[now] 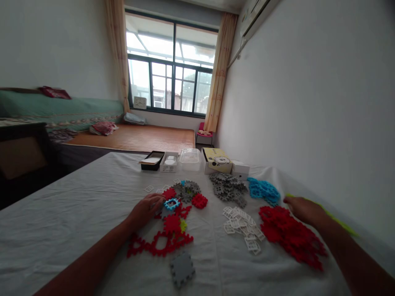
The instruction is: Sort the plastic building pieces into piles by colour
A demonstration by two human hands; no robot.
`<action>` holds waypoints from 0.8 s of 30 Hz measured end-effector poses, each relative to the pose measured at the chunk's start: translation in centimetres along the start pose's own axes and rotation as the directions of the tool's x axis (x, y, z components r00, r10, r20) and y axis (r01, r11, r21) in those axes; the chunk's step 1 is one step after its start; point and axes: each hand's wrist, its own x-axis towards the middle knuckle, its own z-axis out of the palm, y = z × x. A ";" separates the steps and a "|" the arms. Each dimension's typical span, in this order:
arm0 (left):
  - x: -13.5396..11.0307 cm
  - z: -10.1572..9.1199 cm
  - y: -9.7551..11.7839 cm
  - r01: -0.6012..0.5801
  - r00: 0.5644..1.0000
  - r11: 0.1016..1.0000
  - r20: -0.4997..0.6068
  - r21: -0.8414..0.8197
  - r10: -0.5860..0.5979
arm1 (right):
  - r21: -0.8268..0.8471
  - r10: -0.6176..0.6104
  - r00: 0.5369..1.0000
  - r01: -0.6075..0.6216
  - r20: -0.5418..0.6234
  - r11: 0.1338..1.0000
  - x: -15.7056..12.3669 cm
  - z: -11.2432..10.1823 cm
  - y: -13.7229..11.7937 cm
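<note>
My left hand (pixel 150 205) is over a cluster of interlocking foam-like building pieces, its fingers curled at the edge of a light blue notched frame piece (pixel 172 204). Around it lie red pieces (pixel 172 223), a grey cluster (pixel 187 191) and a round red assembly (pixel 199 201). A linked red row (pixel 162 243) lies nearer to me, with a grey square piece (pixel 182 269) below it. Far right, my right hand (pixel 304 210) reaches to yellow-green pieces (pixel 344 225) by the wall. Its fingers are bent and partly hidden, so what they grip is unclear.
Piles of grey (pixel 228 189), blue (pixel 263 191), red (pixel 288 234) and white window-like pieces (pixel 242 224) cover the table's right half. Behind stand a black box (pixel 152 160), a white box (pixel 169 162), a clear tub (pixel 190 158) and a yellow box (pixel 217 160). The wall (pixel 324 102) borders the right.
</note>
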 end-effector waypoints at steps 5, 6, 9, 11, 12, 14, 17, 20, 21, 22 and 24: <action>-0.3 -0.1 0.2 -0.004 1.000 0.999 -0.012 -0.042 0.004 | 0.367 -0.485 0.873 0.468 -0.050 0.804 2.0 -1.9 -17.3; -0.3 -0.2 0.3 0.006 1.000 0.999 -0.019 -0.053 -0.007 | 0.383 -0.517 0.854 0.499 -0.061 0.778 2.1 -1.6 -20.6; -0.5 -0.5 0.4 0.022 0.999 0.997 -0.025 -0.077 -0.024 | 0.346 -0.516 0.850 0.518 -0.106 0.782 1.9 0.2 -27.2; -0.5 -0.5 0.5 0.016 1.000 0.996 -0.022 -0.087 -0.018 | 0.310 -0.481 0.868 0.495 -0.126 0.812 1.8 1.3 -29.1; -0.4 -0.5 0.5 0.013 1.000 0.996 -0.024 -0.090 -0.015 | 0.305 -0.467 0.874 0.484 -0.132 0.820 1.6 1.7 -29.6; -0.4 -0.5 0.5 0.010 1.000 0.996 -0.024 -0.092 -0.012 | 0.319 -0.465 0.874 0.485 -0.142 0.814 1.3 1.9 -29.9; -0.3 -0.4 0.4 0.010 1.000 0.997 -0.013 -0.079 -0.012 | 0.302 -0.478 0.866 0.499 -0.145 0.812 0.7 0.8 -29.3; -0.3 -0.4 0.3 0.013 1.000 0.999 -0.007 -0.052 -0.013 | 0.246 -0.448 0.885 0.465 -0.125 0.850 0.4 -1.3 -25.8; -0.3 -0.5 0.3 0.012 1.000 0.999 -0.008 -0.045 -0.012 | 0.216 -0.410 0.906 0.424 -0.106 0.880 0.3 -2.0 -23.7; -0.3 -0.5 0.3 0.008 1.000 0.999 -0.008 -0.040 -0.008 | 0.172 -0.355 0.932 0.363 -0.072 0.916 0.2 -2.6 -21.2; -0.3 -0.5 0.4 -0.002 1.000 0.999 -0.009 -0.039 0.002 | 0.059 -0.164 0.986 0.163 0.016 0.985 -0.1 -3.4 -15.2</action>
